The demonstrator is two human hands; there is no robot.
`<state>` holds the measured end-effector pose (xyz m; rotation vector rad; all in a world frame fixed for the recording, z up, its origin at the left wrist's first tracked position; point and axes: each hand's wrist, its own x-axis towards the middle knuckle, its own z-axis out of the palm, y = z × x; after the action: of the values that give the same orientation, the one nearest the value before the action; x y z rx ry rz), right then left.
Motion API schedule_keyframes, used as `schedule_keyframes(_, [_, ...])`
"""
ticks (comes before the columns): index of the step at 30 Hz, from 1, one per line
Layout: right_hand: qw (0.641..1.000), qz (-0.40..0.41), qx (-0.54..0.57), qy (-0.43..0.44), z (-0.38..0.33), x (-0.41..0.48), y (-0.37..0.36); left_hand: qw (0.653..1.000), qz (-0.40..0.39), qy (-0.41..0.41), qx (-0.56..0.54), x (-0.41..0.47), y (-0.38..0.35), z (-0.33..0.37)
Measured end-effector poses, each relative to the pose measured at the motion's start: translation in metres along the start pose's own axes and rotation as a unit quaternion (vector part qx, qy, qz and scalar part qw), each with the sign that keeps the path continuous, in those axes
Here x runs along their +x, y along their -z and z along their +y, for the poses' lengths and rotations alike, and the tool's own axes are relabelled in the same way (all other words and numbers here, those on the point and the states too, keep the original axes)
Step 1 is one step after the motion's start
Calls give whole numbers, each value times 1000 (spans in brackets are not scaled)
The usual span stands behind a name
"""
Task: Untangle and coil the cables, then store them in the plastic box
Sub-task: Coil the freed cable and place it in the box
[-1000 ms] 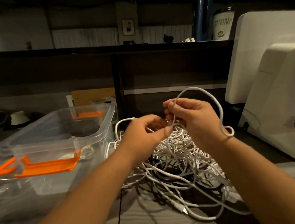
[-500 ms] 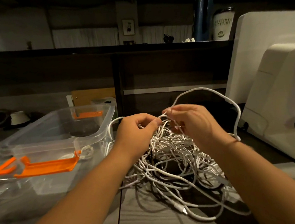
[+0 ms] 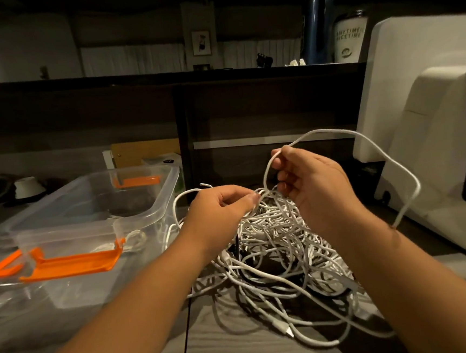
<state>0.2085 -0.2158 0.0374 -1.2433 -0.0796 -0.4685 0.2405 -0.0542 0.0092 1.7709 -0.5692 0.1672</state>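
Note:
A tangled heap of white cables [image 3: 283, 245] lies on the grey table in front of me. My left hand [image 3: 217, 208] pinches strands at the top of the heap. My right hand [image 3: 308, 183] is raised above the heap and pinches one white cable [image 3: 375, 144] between thumb and fingertips; that cable arcs up and over to the right, then drops behind my right wrist. A clear plastic box [image 3: 160, 199] with orange clips stands open to the left of the heap, and a small coil of white cable [image 3: 132, 241] lies by its front wall.
The box's clear lid with orange latches [image 3: 73, 265] lies in front of the box. A large white appliance [image 3: 430, 131] stands at the right. A dark shelf unit [image 3: 249, 113] rises behind the heap, with a blue bottle [image 3: 316, 19] and a cup on top.
My right hand has lifted and moved right, pulling the cable loop higher and wider. My left hand has stayed at the top of the heap, still pinching strands.

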Motion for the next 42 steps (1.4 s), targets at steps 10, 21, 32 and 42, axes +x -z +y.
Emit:
schedule_keyframes(10, [987, -127, -102, -2, 2, -2, 0, 997, 65, -40, -20, -1, 2, 7])
schedule_keyframes(21, [907, -150, -382, 96, 17, -6, -5, 991, 128, -35, -32, 4, 6, 7])
schedule_keyframes(32, [977, -134, -167, -23, 12, 1, 3, 999, 20, -21, -27, -1, 2, 5])
schedule_keyframes(42, [914, 49, -364, 173, 15, 6, 5, 989, 95, 41, -107, 8, 4, 1])
